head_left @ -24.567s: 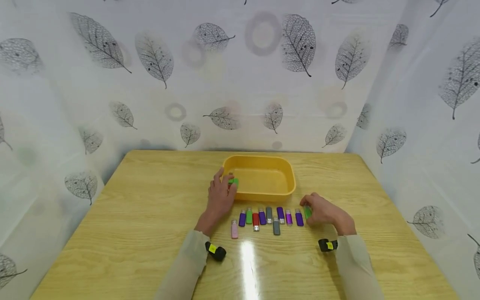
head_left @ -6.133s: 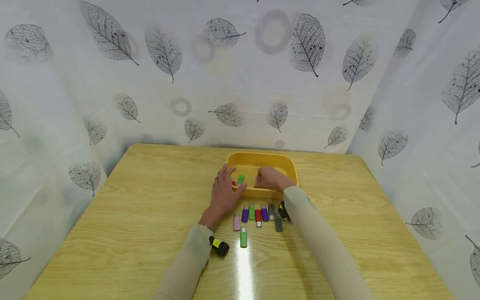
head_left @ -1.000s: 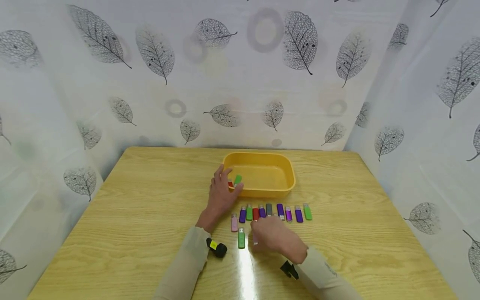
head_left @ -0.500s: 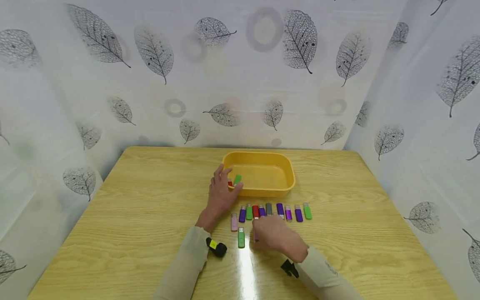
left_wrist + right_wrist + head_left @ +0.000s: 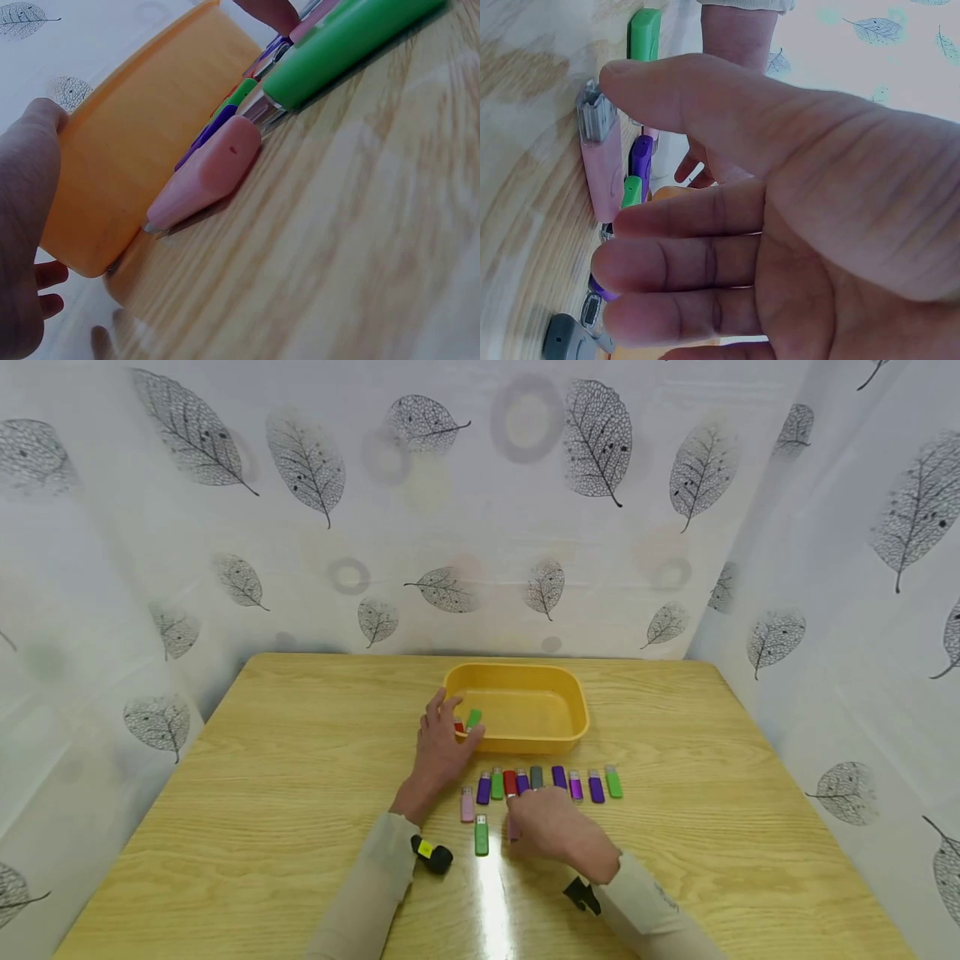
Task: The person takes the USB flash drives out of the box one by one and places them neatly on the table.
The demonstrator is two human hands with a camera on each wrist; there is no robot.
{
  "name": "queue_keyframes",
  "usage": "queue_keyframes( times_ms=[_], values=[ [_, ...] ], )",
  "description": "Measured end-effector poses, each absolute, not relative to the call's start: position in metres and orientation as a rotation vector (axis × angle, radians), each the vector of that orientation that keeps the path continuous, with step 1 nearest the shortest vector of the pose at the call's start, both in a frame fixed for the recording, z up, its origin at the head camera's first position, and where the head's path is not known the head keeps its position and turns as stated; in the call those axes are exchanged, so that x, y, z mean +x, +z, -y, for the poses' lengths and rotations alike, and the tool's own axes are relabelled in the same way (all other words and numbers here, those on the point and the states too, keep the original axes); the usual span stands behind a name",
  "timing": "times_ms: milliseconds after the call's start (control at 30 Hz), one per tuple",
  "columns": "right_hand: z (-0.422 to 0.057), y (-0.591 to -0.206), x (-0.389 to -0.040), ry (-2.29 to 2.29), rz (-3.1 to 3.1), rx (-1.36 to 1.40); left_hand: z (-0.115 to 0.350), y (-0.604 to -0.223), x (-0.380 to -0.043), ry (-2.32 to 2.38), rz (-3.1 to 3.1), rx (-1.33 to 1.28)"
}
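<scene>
My left hand (image 5: 441,752) rests at the front left corner of a yellow plastic tray (image 5: 525,746), thumb and fingers spread around the rim. A red USB stick (image 5: 458,727) and a green USB stick (image 5: 474,718) lie inside near that hand. My right hand (image 5: 551,822) pinches a pink USB stick (image 5: 604,169) against the table, thumb at its metal plug and a finger by its other end. Left of it lies a green USB stick (image 5: 482,835), and further left another pink USB stick (image 5: 467,805). The right hand partly hides the row behind.
Between hand and tray runs a row of USB sticks: a purple one (image 5: 484,787), a red one (image 5: 511,782), a grey one (image 5: 536,777) and several more, ending at a green one (image 5: 614,782). A leaf-print curtain (image 5: 480,527) stands behind the wooden table (image 5: 225,860).
Earlier the right hand was at the row's right end, later inside the tray. Over the last second it nudges the pink USB stick slightly away and right. The left hand stays at the tray.
</scene>
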State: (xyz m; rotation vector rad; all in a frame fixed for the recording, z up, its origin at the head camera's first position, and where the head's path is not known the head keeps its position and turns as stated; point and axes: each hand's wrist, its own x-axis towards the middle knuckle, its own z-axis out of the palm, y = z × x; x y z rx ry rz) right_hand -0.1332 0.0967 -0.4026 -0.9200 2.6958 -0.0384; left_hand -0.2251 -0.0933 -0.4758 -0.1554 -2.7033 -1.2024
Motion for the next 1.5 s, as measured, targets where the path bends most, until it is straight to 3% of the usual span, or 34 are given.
queue_keyframes(
  times_ms=[900, 1500],
  values=[
    [-0.09, -0.403, -0.138, 0.099, -2.766, -0.763, 0.094, -0.477, -0.226, -1.217, 2.699, -0.161],
    [-0.112, -0.403, -0.162, -0.21, -3.004, -0.969, 0.095, -0.479, -0.228, -1.215, 2.696, -0.173]
  ],
)
